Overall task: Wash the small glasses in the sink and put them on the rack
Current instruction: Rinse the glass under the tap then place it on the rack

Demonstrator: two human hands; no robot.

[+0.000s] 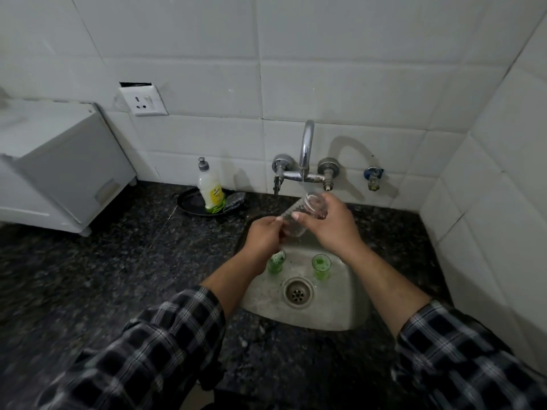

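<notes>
While clear glass (296,224) tilts under tap (306,149), centre frame | left hand (264,235) pinches lower end | right hand (333,227) grips upper end | green glass (277,264), second green glass (321,267) upright in sink (336,304)

Access under the faucet spout (307,143) is blocked: the left hand (263,235) and right hand (331,229) both grip a tilted clear glass (297,216) there, above the rear of the sink (340,315). On the basin floor, the left green glass (276,263) and right green glass (321,266) stand upright behind the drain (298,292), one to either side. The basin front, between the forearms, is open from above.

Left of the sink, a broad stretch of tabletop (88,276) lies bare up to the white cabinet (59,167). A black tray (188,204) carrying a soap bottle (210,190) and scrubber (235,201) occupies the back edge.

Right of the sink, only a narrow tabletop strip remains, bounded by the tiled side wall (503,202). A valve (373,177) projects from the back wall above it.
</notes>
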